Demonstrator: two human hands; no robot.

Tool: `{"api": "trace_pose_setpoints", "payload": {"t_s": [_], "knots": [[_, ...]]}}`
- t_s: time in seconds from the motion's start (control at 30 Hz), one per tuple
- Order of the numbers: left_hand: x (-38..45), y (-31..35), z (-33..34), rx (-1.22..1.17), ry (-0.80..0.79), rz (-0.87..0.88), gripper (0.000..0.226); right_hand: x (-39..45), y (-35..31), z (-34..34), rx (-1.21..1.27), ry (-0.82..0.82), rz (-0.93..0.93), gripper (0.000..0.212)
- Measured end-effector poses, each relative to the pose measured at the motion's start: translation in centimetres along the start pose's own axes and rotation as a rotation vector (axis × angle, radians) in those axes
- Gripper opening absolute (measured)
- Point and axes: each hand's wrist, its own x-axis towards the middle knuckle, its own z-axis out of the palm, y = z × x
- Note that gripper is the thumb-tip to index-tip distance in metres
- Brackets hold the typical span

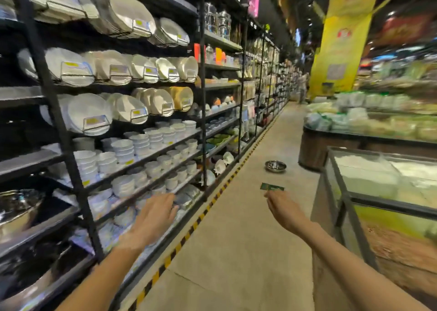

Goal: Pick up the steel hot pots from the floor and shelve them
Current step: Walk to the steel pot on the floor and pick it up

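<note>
One steel hot pot point(275, 166) sits on the beige aisle floor ahead, close to the wooden base of a produce stand. It is well beyond both hands. My left hand point(155, 216) stretches forward with its fingers spread, holding nothing, in front of the low shelves of white bowls. My right hand point(285, 210) is out over the floor and pinches a small green card point(272, 187) between its fingertips. More steel pots point(16, 206) rest on the lower shelves at the far left.
A tall black shelving unit point(71, 159) full of white plates and bowls lines the left. A black-and-yellow strip point(189, 232) marks its foot. A glass display case point(369, 192) stands at the right, with produce bins point(354, 131) behind. A yellow banner point(340, 41) hangs ahead.
</note>
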Motion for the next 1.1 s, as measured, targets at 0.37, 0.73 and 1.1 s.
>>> {"api": "trace_pose_setpoints", "payload": {"t_s": [0.37,0.73,1.1], "knots": [[22.0,-3.8,11.6,-0.252,-0.189,0.218,0.032,6.8,7.4,3.0,-0.073,0.015,0.387,0.032],[47.5,-3.2,25.7,-0.273,-0.242,0.320,0.037,27.9,21.8,8.4,-0.004,0.008,0.459,0.031],[77.6,-2.5,40.1,-0.320,-0.256,0.364,0.038,54.5,38.9,13.9,0.041,0.040,0.504,0.031]]}}
